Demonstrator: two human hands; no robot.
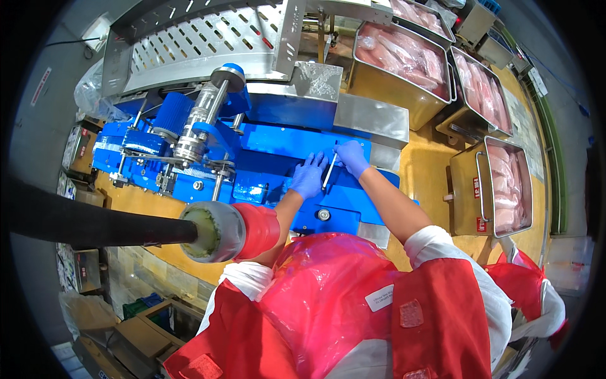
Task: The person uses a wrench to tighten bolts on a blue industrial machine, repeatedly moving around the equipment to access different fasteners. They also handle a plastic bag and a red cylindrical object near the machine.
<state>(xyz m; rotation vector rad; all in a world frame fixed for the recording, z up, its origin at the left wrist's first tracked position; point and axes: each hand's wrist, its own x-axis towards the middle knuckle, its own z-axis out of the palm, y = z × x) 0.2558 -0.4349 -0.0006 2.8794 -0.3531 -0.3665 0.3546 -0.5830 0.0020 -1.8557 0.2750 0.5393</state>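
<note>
Both my hands wear purple-blue gloves and rest over a blue machine [271, 142]. My left hand [308, 176] lies on its blue top with the fingers stretched out and apart. Just to its right, my right hand [352, 157] is closed around the upper end of a slim, pale rod-like tool [329, 169]. The tool's lower end slants down toward the blue surface; I cannot make out whether it touches. A round metal knob [324, 215] sits on the machine nearer to me.
Steel bins of plastic-wrapped meat [404, 57] stand at the far right, with another bin [505, 189] nearer. Metal rollers [201, 120] and a slotted steel tray [208, 41] rise at the left. A black pipe [95, 218] crosses in from the left. Someone's red-and-white clothing [521, 278] shows at right.
</note>
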